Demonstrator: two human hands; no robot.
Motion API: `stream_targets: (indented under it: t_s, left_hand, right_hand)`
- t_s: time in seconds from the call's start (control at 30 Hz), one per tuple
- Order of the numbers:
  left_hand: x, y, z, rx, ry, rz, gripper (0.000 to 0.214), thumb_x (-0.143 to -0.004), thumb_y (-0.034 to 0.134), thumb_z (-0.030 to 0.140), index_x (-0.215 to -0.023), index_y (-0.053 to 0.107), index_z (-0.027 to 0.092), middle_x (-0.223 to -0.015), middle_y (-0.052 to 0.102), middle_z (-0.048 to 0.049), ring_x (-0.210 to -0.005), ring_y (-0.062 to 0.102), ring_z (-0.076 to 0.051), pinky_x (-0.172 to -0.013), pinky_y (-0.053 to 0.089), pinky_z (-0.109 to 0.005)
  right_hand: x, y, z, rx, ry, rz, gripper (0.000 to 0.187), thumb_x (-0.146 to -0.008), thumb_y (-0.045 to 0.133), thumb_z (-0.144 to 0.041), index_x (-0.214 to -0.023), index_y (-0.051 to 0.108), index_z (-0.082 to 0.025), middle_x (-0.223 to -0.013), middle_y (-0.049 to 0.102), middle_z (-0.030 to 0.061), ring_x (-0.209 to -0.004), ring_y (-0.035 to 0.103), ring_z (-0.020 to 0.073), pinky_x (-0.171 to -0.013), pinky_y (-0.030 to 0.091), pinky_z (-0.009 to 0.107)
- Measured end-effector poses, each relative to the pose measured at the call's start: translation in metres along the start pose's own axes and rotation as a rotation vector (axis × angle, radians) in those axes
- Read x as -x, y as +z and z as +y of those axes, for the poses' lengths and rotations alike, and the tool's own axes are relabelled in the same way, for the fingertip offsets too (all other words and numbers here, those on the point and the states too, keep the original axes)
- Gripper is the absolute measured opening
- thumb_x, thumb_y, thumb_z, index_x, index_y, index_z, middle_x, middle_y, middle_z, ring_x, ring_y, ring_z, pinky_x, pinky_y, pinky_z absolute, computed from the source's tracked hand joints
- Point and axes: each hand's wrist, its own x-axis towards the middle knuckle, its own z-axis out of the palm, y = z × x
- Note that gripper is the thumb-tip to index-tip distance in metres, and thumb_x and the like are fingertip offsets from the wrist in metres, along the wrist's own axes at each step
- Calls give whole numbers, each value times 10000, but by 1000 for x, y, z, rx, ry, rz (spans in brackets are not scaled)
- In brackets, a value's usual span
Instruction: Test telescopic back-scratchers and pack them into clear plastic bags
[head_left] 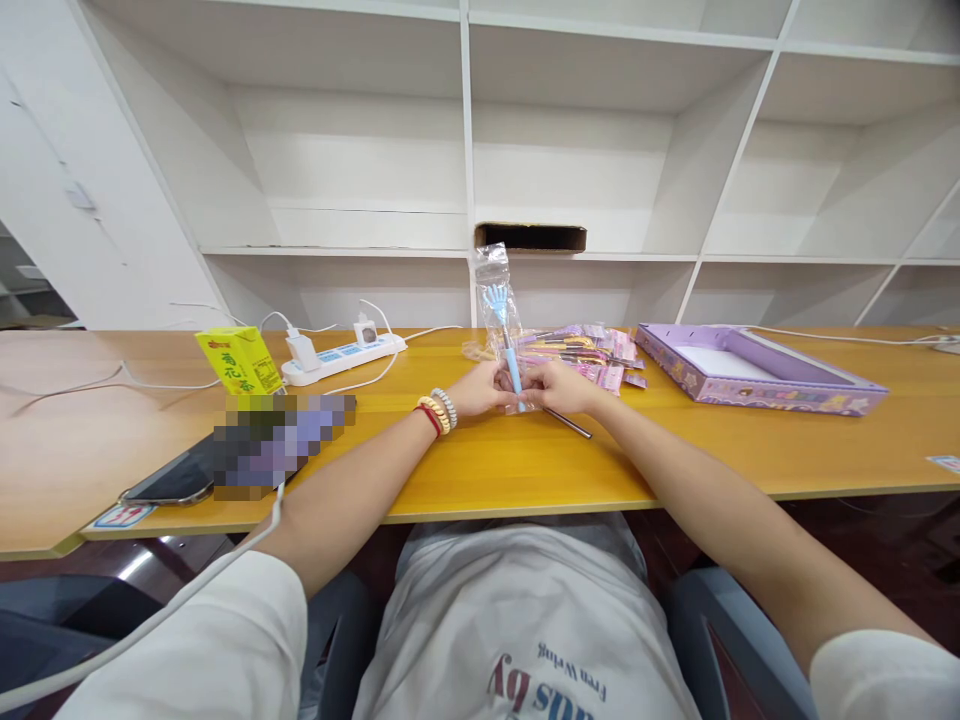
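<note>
My left hand (pixel 480 390) and my right hand (pixel 559 388) meet at the middle of the yellow table (pixel 525 465). Both pinch the lower end of a clear plastic sleeve (pixel 491 275) that stands upright. Inside it is a light blue stick topped with a small hand-shaped claw (pixel 501 310). A thin metal rod (pixel 568 423) lies on the table just under my right hand. Beaded bracelets sit on my left wrist (pixel 439 410).
A heap of pink and purple packets (pixel 592 352) lies behind my hands. A purple box lid (pixel 757 368) rests to the right. On the left are a yellow drink carton (pixel 240 360), a white power strip (pixel 341 358) and a phone (pixel 176 480). White shelves stand behind.
</note>
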Motion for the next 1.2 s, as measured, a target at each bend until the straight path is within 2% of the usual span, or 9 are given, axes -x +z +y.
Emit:
stream_targets:
  t_s: [0.2, 0.43, 0.57, 0.7, 0.87, 1.07, 1.2]
  left_hand:
    - [-3, -1, -4, -28, 78, 87, 315, -620, 705, 175, -869, 518, 126, -646, 558, 24, -590, 547, -99, -544, 439, -216]
    - [-1, 0, 1, 10, 31, 60, 293, -615, 687, 146, -848, 510, 126, -640, 566, 24, -562, 543, -90, -539, 437, -217]
    - [1, 1, 2, 103, 27, 42, 381, -606, 740, 223, -890, 507, 123, -674, 566, 18, -577, 546, -87, -560, 454, -227]
    - [-1, 1, 0, 201, 44, 102, 550, -587, 770, 258, -1043, 486, 137, -651, 532, 53, -588, 536, -75, -583, 459, -220]
    - [-3, -1, 1, 258, -10, 83, 363, -656, 721, 335, -884, 552, 110, -748, 587, -14, -666, 564, -93, -619, 466, -234]
    - [-3, 8, 1, 440, -12, 101, 454, -622, 743, 355, -965, 530, 146, -975, 610, -63, -783, 600, -145, -669, 501, -293]
    - [-3, 11, 1, 385, -1, 133, 398, -660, 715, 338, -953, 528, 146, -881, 621, -48, -723, 587, -123, -564, 446, -220]
  right_hand:
    - [0, -3, -2, -7, -20, 68, 133, -748, 559, -231, -702, 622, -124, -605, 537, -12, -561, 422, 86, -555, 279, 209]
    - [0, -1, -1, -20, -2, 74, 133, -748, 560, -229, -679, 608, -126, -578, 516, -18, -540, 406, 82, -542, 276, 207]
    - [-1, 1, 0, -99, 19, 77, 140, -742, 569, -251, -684, 607, -129, -580, 526, -20, -540, 422, 83, -539, 290, 205]
    - [-3, 1, 2, -174, 49, 120, 191, -760, 556, -282, -637, 568, -135, -534, 519, -21, -513, 427, 85, -523, 304, 206]
    - [-3, -1, -1, -225, 57, 188, 245, -792, 529, -313, -621, 553, -139, -505, 511, -22, -488, 425, 83, -518, 320, 212]
    - [-3, 0, -3, -330, 91, 169, 271, -792, 544, -351, -634, 578, -133, -576, 584, 7, -482, 467, 86, -495, 339, 213]
    - [-3, 0, -4, -349, 90, 131, 334, -816, 521, -412, -652, 594, -130, -602, 606, 17, -481, 473, 85, -488, 336, 212]
